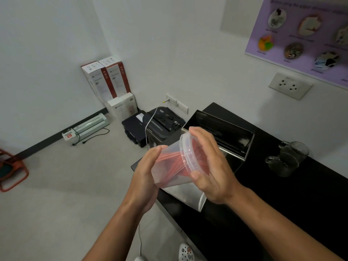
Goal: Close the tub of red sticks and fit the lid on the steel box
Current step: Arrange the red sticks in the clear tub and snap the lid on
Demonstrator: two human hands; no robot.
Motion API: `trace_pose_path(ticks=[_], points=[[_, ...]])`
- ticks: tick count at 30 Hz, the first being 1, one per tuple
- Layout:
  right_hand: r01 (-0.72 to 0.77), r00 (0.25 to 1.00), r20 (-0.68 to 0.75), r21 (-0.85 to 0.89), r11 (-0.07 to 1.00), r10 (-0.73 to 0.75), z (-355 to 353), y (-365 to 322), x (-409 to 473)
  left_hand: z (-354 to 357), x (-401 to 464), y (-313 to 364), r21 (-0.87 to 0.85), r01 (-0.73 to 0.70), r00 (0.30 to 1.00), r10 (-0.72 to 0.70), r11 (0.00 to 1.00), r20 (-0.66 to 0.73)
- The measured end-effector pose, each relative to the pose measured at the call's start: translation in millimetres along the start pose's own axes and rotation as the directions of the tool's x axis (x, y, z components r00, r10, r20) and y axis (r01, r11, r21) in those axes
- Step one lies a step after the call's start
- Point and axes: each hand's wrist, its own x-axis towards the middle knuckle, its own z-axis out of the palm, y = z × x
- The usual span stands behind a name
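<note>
Tub (169,166) lies tilted above the desk's (282,204) left edge, left hand (148,172) cupping its base, right hand (211,166) pressing the lid (188,153) onto its mouth.

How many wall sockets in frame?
2. One socket plate on the right wall below the purple poster; one low socket behind the shredder, cable plugged in. More may be hidden.
</note>
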Motion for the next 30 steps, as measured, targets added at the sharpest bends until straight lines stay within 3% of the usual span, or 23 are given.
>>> trace_pose_path(ticks=[4, 8, 17, 22, 25, 27, 30], points=[[0.175, 0.982, -0.058, -0.047, 0.983, -0.178, 8, 0, -2, 6, 0, 11, 0.026, -0.05, 0.999, 0.05, 0.998, 0.009], [0.2, 0.969, -0.145, -0.011, 0.98, -0.2, 14, 2, -3, 19, 0, 6, 0.043, -0.13, 0.988, 0.133, 0.991, -0.073], [-0.009, 0.959, -0.28, 0.117, 0.993, 0.041, 30, -2, -5, 24, 5, -15, 0.183, -0.445, 0.863, 0.475, 0.877, -0.175], [-0.145, 0.941, -0.278, 0.188, 0.971, 0.194, 35, -8, -6, 20, 9, -21, 0.24, -0.498, 0.819, 0.543, 0.833, -0.186], [-0.259, 0.921, -0.22, 0.268, 0.928, 0.321, 36, -11, 1, 17, 16, -19, 0.26, -0.452, 0.847, 0.501, 0.854, -0.175], [-0.297, 0.926, -0.164, 0.24, 0.924, 0.34, 30, -10, 6, 16, 21, -13, 0.163, -0.338, 0.914, 0.365, 0.927, -0.175], [-0.108, 0.993, -0.048, -0.03, 0.994, 0.107, 15, -4, 9, 13, 27, -3, -0.049, -0.09, 0.993, 0.085, 0.995, -0.083]])
